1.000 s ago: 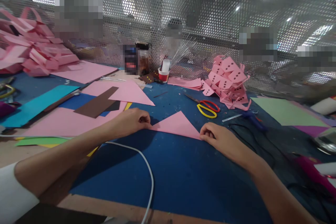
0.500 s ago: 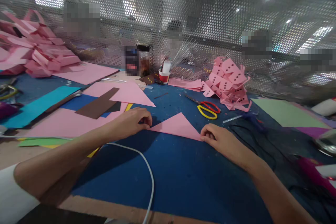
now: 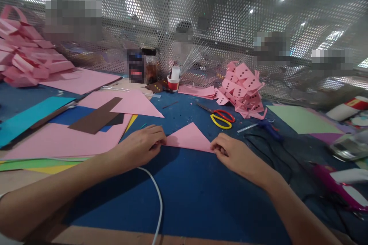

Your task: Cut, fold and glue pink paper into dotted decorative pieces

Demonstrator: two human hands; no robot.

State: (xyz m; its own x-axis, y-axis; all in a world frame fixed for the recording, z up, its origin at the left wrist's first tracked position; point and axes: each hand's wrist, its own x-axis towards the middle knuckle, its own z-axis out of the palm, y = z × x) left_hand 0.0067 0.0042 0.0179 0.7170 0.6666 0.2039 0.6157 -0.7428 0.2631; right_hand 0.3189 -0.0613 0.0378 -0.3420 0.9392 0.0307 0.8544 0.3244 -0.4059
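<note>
Left of the left fingers, brown strip (image 3: 96,116) over pink sheets (image 3: 69,141), the sheets' near edge partly behind the forearm. Left hand (image 3: 143,143): fingers drawn together on one corner of a pink paper triangle (image 3: 189,137), corner tip hidden. Triangle flat between both hands' fingertips. Scissors (image 3: 221,118) beyond right fingers. Right hand (image 3: 232,151): fingertips closed on opposite corner, inner fingers shadowed. Farther right, magenta object (image 3: 330,183), hard to make out.

Bare left hand (image 3: 143,143) and right hand (image 3: 235,155), bare forearms (image 3: 69,182), a sliver of white left sleeve (image 3: 7,240).
</note>
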